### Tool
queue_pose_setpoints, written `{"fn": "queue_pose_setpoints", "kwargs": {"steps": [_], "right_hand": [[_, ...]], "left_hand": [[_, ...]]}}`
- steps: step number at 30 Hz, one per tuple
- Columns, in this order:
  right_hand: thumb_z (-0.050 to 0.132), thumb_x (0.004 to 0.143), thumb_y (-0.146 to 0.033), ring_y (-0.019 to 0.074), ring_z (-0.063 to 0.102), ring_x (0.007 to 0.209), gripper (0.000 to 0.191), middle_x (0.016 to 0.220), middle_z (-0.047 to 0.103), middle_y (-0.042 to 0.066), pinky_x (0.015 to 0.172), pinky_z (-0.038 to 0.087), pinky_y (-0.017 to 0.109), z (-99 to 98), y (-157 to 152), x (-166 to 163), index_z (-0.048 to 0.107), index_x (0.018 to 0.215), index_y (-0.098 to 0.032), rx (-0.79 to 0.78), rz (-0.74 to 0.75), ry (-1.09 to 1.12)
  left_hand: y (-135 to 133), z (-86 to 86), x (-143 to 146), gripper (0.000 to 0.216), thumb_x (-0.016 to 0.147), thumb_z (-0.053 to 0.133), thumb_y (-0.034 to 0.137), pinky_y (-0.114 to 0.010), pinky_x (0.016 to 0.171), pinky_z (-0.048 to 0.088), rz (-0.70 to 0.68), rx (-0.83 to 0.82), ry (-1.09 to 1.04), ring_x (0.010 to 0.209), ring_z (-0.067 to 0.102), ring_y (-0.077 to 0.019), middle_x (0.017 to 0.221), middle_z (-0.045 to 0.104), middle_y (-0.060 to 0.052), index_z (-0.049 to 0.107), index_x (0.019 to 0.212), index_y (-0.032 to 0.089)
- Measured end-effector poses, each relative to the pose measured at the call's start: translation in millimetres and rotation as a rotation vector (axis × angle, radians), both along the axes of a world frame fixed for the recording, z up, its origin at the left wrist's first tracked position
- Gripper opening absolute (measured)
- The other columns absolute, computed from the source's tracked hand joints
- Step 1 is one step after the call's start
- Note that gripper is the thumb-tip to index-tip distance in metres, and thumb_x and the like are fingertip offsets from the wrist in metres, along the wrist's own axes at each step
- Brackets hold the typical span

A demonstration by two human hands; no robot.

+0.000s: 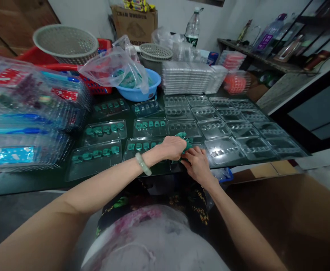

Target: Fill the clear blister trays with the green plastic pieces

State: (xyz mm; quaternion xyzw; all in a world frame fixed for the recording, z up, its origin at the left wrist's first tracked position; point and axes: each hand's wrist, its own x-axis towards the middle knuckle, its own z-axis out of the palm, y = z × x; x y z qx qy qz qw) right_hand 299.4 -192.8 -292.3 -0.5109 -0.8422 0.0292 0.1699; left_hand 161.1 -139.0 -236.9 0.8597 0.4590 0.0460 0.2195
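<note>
My left hand (174,147), with a pale bangle (143,164) on its wrist, is closed around a bunch of teal plastic pieces (181,134) that stick out past its fingers. Close beside it, my right hand (197,163) has its fingers bent and pressed together at the bunch, low over a clear plastic tray at the table's near edge. What its fingertips pinch is hidden. To the left lie clear trays (80,164) with teal pieces set in a row of slots. On the right, rows of clear trays (224,149) show no teal pieces.
A blue basin (156,83) with teal pieces and a plastic bag stands at the back, beside stacked clear trays (186,79). Blurred clear packages (26,113) pile up at left. Behind them is a grey strainer basket (66,41). A cardboard box (280,218) lies below right.
</note>
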Motion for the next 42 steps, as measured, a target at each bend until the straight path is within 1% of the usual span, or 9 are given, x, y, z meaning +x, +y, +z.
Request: {"fn": "queue_pose_setpoints", "kwargs": {"steps": [7,11,16,20,23,26,33,39,42], "right_hand": [[0.054,0.079,-0.025,0.0222,0.043,0.087,0.011,0.084,0.058,0.006,0.071,0.029,0.034,-3.5,-0.7,0.2,0.062,0.086,-0.021,0.014,-0.015,0.036],[0.056,0.077,-0.022,0.0223,0.044,0.086,0.013,0.084,0.06,0.006,0.073,0.029,0.034,-2.1,-2.2,-1.9,0.06,0.088,-0.021,0.024,-0.041,0.072],[0.053,0.078,-0.02,0.0229,0.046,0.088,0.02,0.089,0.06,0.008,0.074,0.031,0.035,1.9,-5.1,-3.3,0.059,0.097,-0.02,0.023,-0.052,0.098],[0.046,0.081,-0.017,0.0225,0.048,0.095,0.023,0.1,0.057,0.008,0.079,0.034,0.035,7.1,-11.7,-2.6,0.057,0.1,-0.02,0.063,-0.12,0.281],[0.044,0.083,-0.018,0.0207,0.05,0.095,0.026,0.102,0.055,0.009,0.082,0.038,0.035,14.0,-20.6,-3.1,0.053,0.107,-0.02,0.096,-0.159,0.544],[0.05,0.081,-0.022,0.0195,0.052,0.093,0.025,0.1,0.055,0.007,0.082,0.041,0.035,20.1,-28.2,-2.6,0.056,0.105,-0.023,0.059,-0.112,0.672],[0.054,0.078,-0.018,0.0164,0.055,0.088,0.024,0.097,0.054,0.004,0.077,0.046,0.032,18.3,-30.6,11.8,0.061,0.1,-0.025,-0.038,0.009,0.817],[0.055,0.077,-0.015,0.0151,0.055,0.085,0.019,0.097,0.054,0.004,0.076,0.046,0.031,15.2,-32.6,13.2,0.062,0.093,-0.023,-0.071,-0.008,0.872],[0.056,0.075,-0.014,0.0167,0.054,0.09,0.018,0.097,0.054,0.004,0.08,0.044,0.033,16.0,-34.2,13.7,0.062,0.09,-0.023,-0.08,-0.009,0.875]], "left_hand": [[11.5,-13.4,-8.2,0.009,0.047,0.06,0.009,-0.026,0.054,0.038,0.132,0.012,-0.138,0.061,0.055,-0.019,0.053,0.054,-0.002,0.056,0.049,0.017],[11.3,-8.0,-25.4,0.012,0.058,0.055,0.014,-0.021,0.046,0.036,0.214,-0.011,-0.312,0.052,0.052,-0.0121,0.056,0.057,-0.001,0.061,0.068,0.016],[-8.4,-4.7,-29.4,0.021,0.064,0.059,0.018,-0.015,0.035,0.028,0.348,-0.626,-0.89,0.043,0.047,-0.0064,0.059,0.058,-0.003,0.061,0.083,0.012],[-24.1,-10.7,-20.8,0.018,0.065,0.059,0.019,-0.015,0.035,0.029,0.39,-0.848,-1.048,0.045,0.049,-0.006,0.065,0.06,-0.005,0.062,0.08,0.011],[-32.1,-12.9,-13.7,0.017,0.066,0.055,0.017,-0.015,0.034,0.028,0.371,-0.798,-1.036,0.04,0.046,-0.0054,0.057,0.058,-0.002,0.064,0.079,0.011],[-39.0,-12.0,-8.8,0.019,0.066,0.05,0.015,-0.016,0.032,0.027,0.338,-0.7,-0.969,0.035,0.041,-0.0054,0.045,0.051,0.001,0.065,0.076,0.01],[-49.6,-10.9,-5.6,0.019,0.072,0.05,0.019,-0.016,0.035,0.032,0.214,-0.701,-0.954,0.038,0.043,-0.0048,0.05,0.052,0.001,0.065,0.077,0.01],[-54.9,-11.7,5.3,0.018,0.066,0.047,0.009,-0.015,0.034,0.032,0.31,-0.679,-0.966,0.039,0.044,-0.0055,0.048,0.05,0.003,0.059,0.08,0.01],[-58.1,-14.8,8.3,0.021,0.065,0.046,0.007,-0.014,0.034,0.033,0.292,-0.637,-0.969,0.04,0.046,-0.0057,0.053,0.052,0.003,0.055,0.083,0.012]]}}
